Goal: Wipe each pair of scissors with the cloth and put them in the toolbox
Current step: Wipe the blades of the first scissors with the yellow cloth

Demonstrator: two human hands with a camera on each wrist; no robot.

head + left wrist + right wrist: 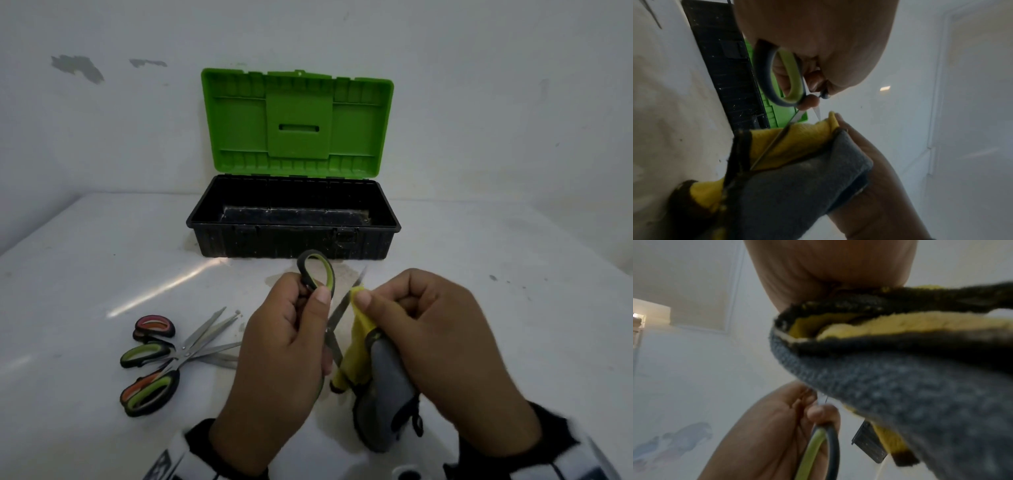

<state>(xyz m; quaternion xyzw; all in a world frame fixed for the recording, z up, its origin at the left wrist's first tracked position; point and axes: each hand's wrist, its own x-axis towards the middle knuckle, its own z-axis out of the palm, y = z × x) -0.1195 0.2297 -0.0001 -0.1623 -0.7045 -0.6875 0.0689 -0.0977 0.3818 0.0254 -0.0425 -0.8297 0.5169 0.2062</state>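
My left hand (301,308) grips the black-and-green handle of a pair of scissors (317,270), blades spread apart. My right hand (394,301) pinches a yellow-and-grey cloth (380,377) around one blade (342,305) near its tip. In the left wrist view the handle loop (785,78) sits under my fingers and the other blade lies across the cloth (797,146). The cloth (900,378) fills the right wrist view. The toolbox (294,219) stands behind, green lid (298,123) up, its black tub showing nothing inside.
Several more scissors (161,363) with red, green and orange handles lie in a heap on the white table (513,308), left of my left hand. The toolbox backs against a white wall.
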